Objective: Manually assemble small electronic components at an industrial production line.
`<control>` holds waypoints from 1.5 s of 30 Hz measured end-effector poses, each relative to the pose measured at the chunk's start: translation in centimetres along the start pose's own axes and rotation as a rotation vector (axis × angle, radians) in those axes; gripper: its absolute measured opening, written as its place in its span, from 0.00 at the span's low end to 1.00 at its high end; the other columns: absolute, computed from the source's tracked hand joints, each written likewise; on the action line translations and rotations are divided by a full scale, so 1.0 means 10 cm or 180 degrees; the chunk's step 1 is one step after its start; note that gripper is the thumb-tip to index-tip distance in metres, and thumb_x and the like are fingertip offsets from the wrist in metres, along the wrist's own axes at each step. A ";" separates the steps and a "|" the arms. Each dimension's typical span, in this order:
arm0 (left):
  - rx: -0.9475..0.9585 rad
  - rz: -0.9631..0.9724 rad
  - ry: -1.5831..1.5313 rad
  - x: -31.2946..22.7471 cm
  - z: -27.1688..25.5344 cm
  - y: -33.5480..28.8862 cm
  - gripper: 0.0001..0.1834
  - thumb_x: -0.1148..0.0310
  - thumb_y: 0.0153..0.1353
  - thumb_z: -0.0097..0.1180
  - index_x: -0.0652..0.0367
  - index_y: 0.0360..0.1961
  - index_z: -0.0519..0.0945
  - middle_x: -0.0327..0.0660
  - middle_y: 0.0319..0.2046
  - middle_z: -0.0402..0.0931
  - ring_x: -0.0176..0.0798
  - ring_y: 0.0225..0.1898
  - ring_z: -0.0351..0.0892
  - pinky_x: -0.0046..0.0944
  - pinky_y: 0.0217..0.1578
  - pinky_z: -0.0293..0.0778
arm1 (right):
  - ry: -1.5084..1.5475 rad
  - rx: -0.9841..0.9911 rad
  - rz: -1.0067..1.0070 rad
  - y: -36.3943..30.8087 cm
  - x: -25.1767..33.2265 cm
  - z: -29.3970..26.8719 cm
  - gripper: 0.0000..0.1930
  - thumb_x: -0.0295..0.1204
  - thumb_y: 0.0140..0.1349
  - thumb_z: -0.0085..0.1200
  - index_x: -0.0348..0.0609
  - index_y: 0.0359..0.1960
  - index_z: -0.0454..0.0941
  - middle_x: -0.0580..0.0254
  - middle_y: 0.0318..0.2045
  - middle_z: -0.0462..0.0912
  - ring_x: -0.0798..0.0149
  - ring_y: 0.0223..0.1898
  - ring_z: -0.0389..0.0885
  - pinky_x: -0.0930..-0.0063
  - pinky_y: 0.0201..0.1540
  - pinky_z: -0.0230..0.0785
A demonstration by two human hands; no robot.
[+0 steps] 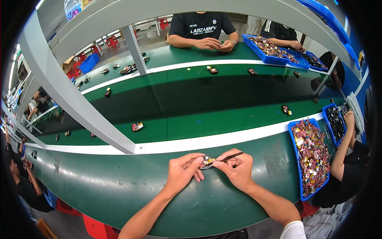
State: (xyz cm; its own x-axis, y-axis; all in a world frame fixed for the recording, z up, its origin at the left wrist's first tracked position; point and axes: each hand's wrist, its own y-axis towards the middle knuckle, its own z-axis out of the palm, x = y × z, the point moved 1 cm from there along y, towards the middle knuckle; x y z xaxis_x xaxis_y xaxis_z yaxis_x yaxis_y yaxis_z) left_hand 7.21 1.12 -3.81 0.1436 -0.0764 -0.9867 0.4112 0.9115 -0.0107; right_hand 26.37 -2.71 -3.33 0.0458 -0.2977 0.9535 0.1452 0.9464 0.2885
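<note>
Above the near green worktop (119, 179), both my hands meet around a small dark part (206, 162) with silvery and yellow bits. The thumb and fingers of my left hand (183, 169) grip this part from its left side. My right hand (240, 169) pinches a slim black tool (234, 156), which looks like tweezers; its rear end sticks up to the right and its tip points at the part. My fingers cover some of the part, and I cannot make out exactly where the tip touches.
A blue tray (295, 159) heaped with small colourful pieces stands to the right, beside a smaller blue tray (339, 139) of black pieces. Beyond a white rail (191, 143), dark parts lie spaced on a green conveyor belt (191, 127). Grey frame posts (79, 91) cross the left. Co-workers sit opposite and to both sides.
</note>
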 end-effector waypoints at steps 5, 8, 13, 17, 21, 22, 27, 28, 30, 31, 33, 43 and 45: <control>-0.0010 -0.0005 -0.0144 0.00 -0.02 0.00 0.15 0.72 0.71 0.54 0.74 0.51 0.79 0.49 0.32 0.83 0.38 0.24 0.84 0.32 0.22 0.80 | -0.0201 0.0006 -0.0040 -0.02 -0.01 0.02 0.05 0.17 0.56 0.69 0.33 0.31 0.84 0.68 0.26 0.84 0.88 0.16 0.61 0.87 0.18 0.49; -0.0016 -0.0047 -0.0184 0.00 -0.03 0.00 0.15 0.72 0.71 0.55 0.74 0.51 0.80 0.48 0.34 0.83 0.37 0.25 0.85 0.31 0.23 0.80 | -0.0234 -0.0051 -0.0040 -0.03 0.00 0.03 0.04 0.18 0.55 0.69 0.33 0.29 0.85 0.68 0.27 0.85 0.88 0.15 0.60 0.86 0.18 0.48; -0.0004 -0.0069 -0.0206 -0.01 -0.02 0.00 0.16 0.72 0.71 0.55 0.74 0.53 0.79 0.51 0.37 0.84 0.41 0.28 0.87 0.33 0.25 0.83 | -0.0473 -0.0161 -0.0030 -0.07 0.03 0.06 0.04 0.19 0.54 0.70 0.34 0.26 0.86 0.68 0.27 0.86 0.87 0.15 0.60 0.84 0.18 0.47; -0.0021 -0.0069 -0.0269 0.00 -0.02 0.00 0.16 0.72 0.71 0.54 0.75 0.53 0.78 0.53 0.39 0.84 0.42 0.29 0.87 0.34 0.26 0.84 | -0.0744 -0.0203 -0.0313 -0.08 0.05 0.08 0.04 0.20 0.52 0.72 0.36 0.26 0.86 0.68 0.26 0.86 0.84 0.14 0.60 0.82 0.17 0.49; 0.0025 -0.0049 -0.0322 0.00 -0.05 0.00 0.16 0.72 0.71 0.55 0.75 0.53 0.78 0.53 0.38 0.84 0.42 0.29 0.87 0.34 0.26 0.84 | -0.1126 0.0051 -0.0783 -0.08 0.04 0.05 0.06 0.18 0.53 0.71 0.37 0.28 0.85 0.61 0.28 0.88 0.86 0.14 0.63 0.86 0.17 0.52; 0.0024 -0.0051 -0.0325 0.01 -0.05 0.01 0.16 0.72 0.71 0.55 0.75 0.53 0.78 0.53 0.38 0.84 0.42 0.29 0.87 0.34 0.26 0.84 | -0.1128 0.0053 -0.0781 -0.08 0.05 0.05 0.06 0.18 0.53 0.71 0.37 0.28 0.85 0.61 0.28 0.88 0.86 0.14 0.63 0.86 0.17 0.52; -0.0035 -0.0022 -0.0261 0.02 -0.03 0.00 0.15 0.72 0.71 0.55 0.75 0.51 0.79 0.52 0.36 0.84 0.41 0.27 0.87 0.34 0.25 0.83 | -0.0609 -0.0132 0.0018 -0.07 0.02 0.03 0.05 0.20 0.52 0.72 0.38 0.28 0.86 0.70 0.22 0.84 0.84 0.14 0.61 0.83 0.17 0.50; -0.0034 -0.0020 -0.0265 0.01 -0.03 0.00 0.15 0.72 0.71 0.55 0.75 0.51 0.79 0.52 0.36 0.84 0.41 0.27 0.87 0.34 0.25 0.83 | -0.0612 -0.0132 0.0017 -0.06 0.03 0.04 0.05 0.20 0.52 0.72 0.38 0.28 0.86 0.70 0.22 0.84 0.84 0.14 0.61 0.83 0.17 0.50; -0.0067 -0.0008 -0.0320 0.01 -0.04 0.00 0.15 0.72 0.71 0.56 0.75 0.50 0.80 0.52 0.35 0.84 0.41 0.27 0.86 0.33 0.24 0.83 | -0.0568 -0.0174 -0.0125 -0.03 0.06 0.05 0.06 0.20 0.52 0.72 0.35 0.27 0.85 0.68 0.25 0.85 0.84 0.14 0.62 0.83 0.17 0.52; -0.0071 -0.0008 -0.0324 0.01 -0.04 0.01 0.15 0.72 0.71 0.56 0.75 0.50 0.80 0.52 0.35 0.84 0.41 0.27 0.86 0.33 0.24 0.83 | -0.0570 -0.0169 -0.0124 -0.03 0.05 0.03 0.06 0.20 0.52 0.72 0.35 0.27 0.85 0.68 0.25 0.85 0.84 0.14 0.62 0.83 0.17 0.52; -0.0085 -0.0031 -0.0307 0.01 -0.05 0.01 0.15 0.72 0.70 0.56 0.75 0.50 0.80 0.51 0.35 0.84 0.40 0.27 0.86 0.33 0.24 0.83 | -0.0947 0.0011 -0.0561 -0.03 0.05 0.01 0.06 0.20 0.52 0.72 0.35 0.26 0.85 0.66 0.28 0.86 0.84 0.13 0.63 0.82 0.17 0.53; -0.0115 -0.0003 -0.0197 0.01 -0.02 -0.01 0.15 0.72 0.70 0.56 0.76 0.50 0.79 0.53 0.35 0.84 0.43 0.26 0.86 0.35 0.23 0.83 | -0.1170 0.0140 -0.0850 -0.04 0.07 0.03 0.06 0.20 0.50 0.72 0.39 0.27 0.86 0.66 0.28 0.88 0.80 0.12 0.63 0.81 0.16 0.54; -0.0108 -0.0059 -0.0118 0.00 -0.01 -0.01 0.15 0.73 0.70 0.55 0.76 0.51 0.79 0.53 0.35 0.84 0.43 0.27 0.86 0.35 0.24 0.83 | -0.1242 0.0158 -0.0872 -0.03 0.11 0.05 0.06 0.21 0.50 0.72 0.41 0.28 0.86 0.68 0.24 0.87 0.78 0.11 0.63 0.80 0.16 0.55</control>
State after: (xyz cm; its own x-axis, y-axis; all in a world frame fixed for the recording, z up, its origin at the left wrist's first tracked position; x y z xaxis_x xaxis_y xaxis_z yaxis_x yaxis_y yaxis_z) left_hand 7.07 1.11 -3.82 0.1699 -0.1076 -0.9796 0.3835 0.9229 -0.0349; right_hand 25.93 -3.27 -2.38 -0.3633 -0.4768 0.8004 0.0523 0.8473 0.5285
